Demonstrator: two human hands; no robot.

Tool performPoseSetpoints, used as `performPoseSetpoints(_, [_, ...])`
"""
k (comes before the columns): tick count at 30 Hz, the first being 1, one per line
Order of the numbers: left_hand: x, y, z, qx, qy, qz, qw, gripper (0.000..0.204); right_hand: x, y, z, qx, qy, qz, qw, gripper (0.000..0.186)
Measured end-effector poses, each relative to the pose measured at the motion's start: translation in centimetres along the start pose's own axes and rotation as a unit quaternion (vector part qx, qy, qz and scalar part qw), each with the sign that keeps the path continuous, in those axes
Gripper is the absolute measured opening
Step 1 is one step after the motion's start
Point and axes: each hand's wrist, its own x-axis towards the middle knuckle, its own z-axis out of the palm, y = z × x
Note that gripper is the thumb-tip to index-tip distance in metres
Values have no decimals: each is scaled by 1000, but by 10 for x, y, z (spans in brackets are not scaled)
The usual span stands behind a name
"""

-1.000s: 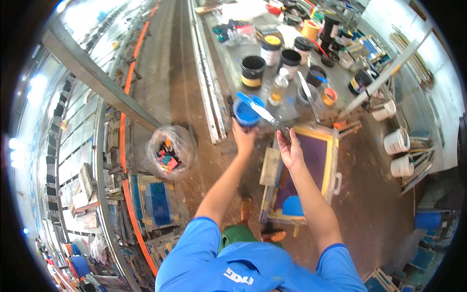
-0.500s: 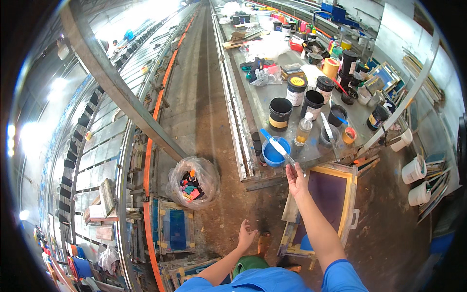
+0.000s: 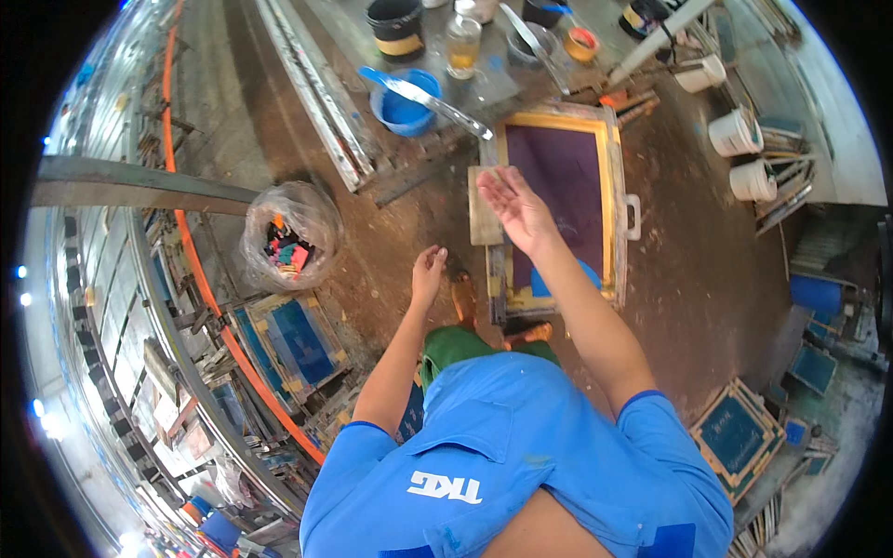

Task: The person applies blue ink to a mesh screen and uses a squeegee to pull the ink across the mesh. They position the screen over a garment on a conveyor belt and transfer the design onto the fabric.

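My right hand [image 3: 517, 210] is open and empty, palm up, over the left part of a printing screen [image 3: 558, 172] with purple mesh and a yellow-taped border. Beyond its fingertips, a spatula [image 3: 437, 107] with a blue handle lies across a blue tub [image 3: 402, 119] of blue ink, at the table's near edge. Its blade tip points toward my hand without touching it. My left hand [image 3: 428, 275] hangs over the floor left of the screen, fingers loosely curled and apart, nothing seen in it.
On the table [image 3: 493, 88] stand a black ink pot [image 3: 394, 33], a bottle of yellowish liquid [image 3: 462, 46] and a second spatula [image 3: 537, 46]. A clear bag of coloured scraps [image 3: 293, 223] sits on the floor at left. A metal post [image 3: 139, 181] crosses there. White buckets [image 3: 735, 132] line the right.
The view has tilted down toward my body. My right hand has drawn back from the spatula's blade end and is now apart from it. My left hand stays low and empty.
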Motion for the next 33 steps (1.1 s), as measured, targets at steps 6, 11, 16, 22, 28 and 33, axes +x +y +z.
performPoseSetpoints(6, [13, -7, 46, 76, 2, 68, 995, 66, -127, -79, -119, 78, 89, -89, 989, 34])
performPoseSetpoints(11, [57, 42, 89, 113, 6, -5, 994, 59, -220, -91, -201, 103, 187, -146, 966, 28])
performPoseSetpoints(16, [60, 55, 93, 175, 8, 26, 984, 44, -243, -91, -244, 56, 256, -108, 959, 23])
performPoseSetpoints(22, [-21, 81, 141, 237, -184, 181, 937, 34, -262, -110, -310, -65, 296, -79, 950, 26])
performPoseSetpoints(28, [-39, 63, 222, 505, -201, 237, 806, 43, -308, -95, -438, -174, 479, 32, 860, 30])
performPoseSetpoints(33, [-13, 43, 233, 567, -249, 165, 767, 49, -398, -91, -529, -198, 511, 95, 831, 32])
